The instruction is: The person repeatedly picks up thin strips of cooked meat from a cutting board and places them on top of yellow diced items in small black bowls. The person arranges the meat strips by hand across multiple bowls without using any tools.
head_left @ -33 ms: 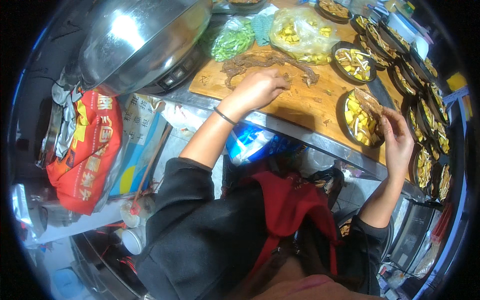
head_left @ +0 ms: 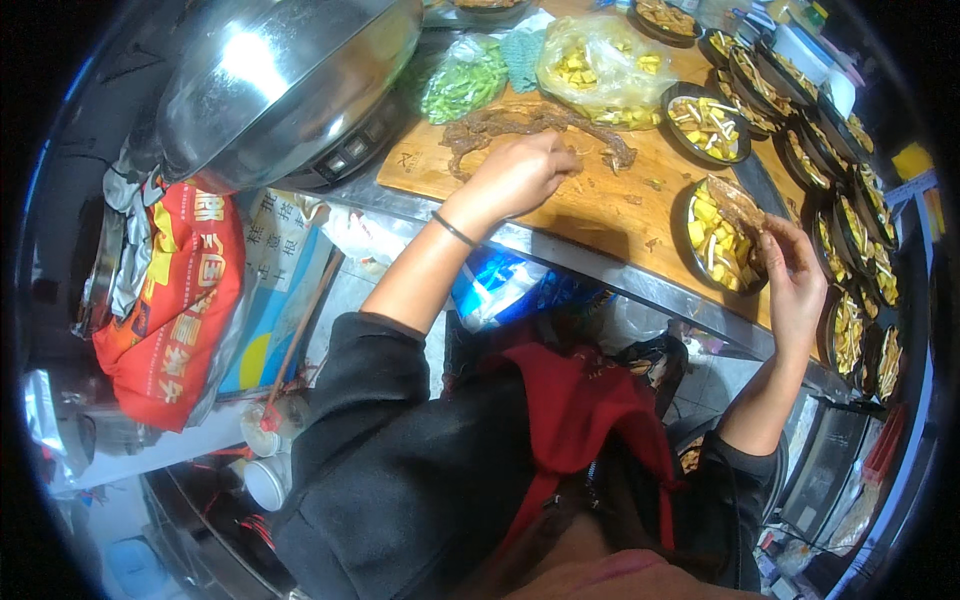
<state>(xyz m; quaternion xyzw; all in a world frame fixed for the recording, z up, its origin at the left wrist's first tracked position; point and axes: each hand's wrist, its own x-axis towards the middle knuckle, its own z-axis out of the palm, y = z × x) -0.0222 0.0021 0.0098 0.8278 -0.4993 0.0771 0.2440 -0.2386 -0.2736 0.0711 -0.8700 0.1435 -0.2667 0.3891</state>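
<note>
My left hand [head_left: 523, 172], a dark band on its wrist, is closed with fingers curled down over the wooden cutting board [head_left: 600, 215]. Strips of dark, sauced meat [head_left: 490, 124] lie just beyond it; what its fingertips pinch, if anything, is hidden. At the board's right end, my right hand [head_left: 795, 270] reaches to a black bowl [head_left: 712, 280] filled with yellow chunks and pale strips. Its thumb and fingers close on a brown slice of meat [head_left: 740, 210] lying along the bowl's right side.
Another filled bowl [head_left: 708, 125] stands behind, with several more bowls [head_left: 850, 330] crowded at the right. A bag of yellow chunks [head_left: 600, 70] and a bag of green vegetables [head_left: 465, 85] sit at the back. A large domed metal cooker [head_left: 290, 90] is at the left.
</note>
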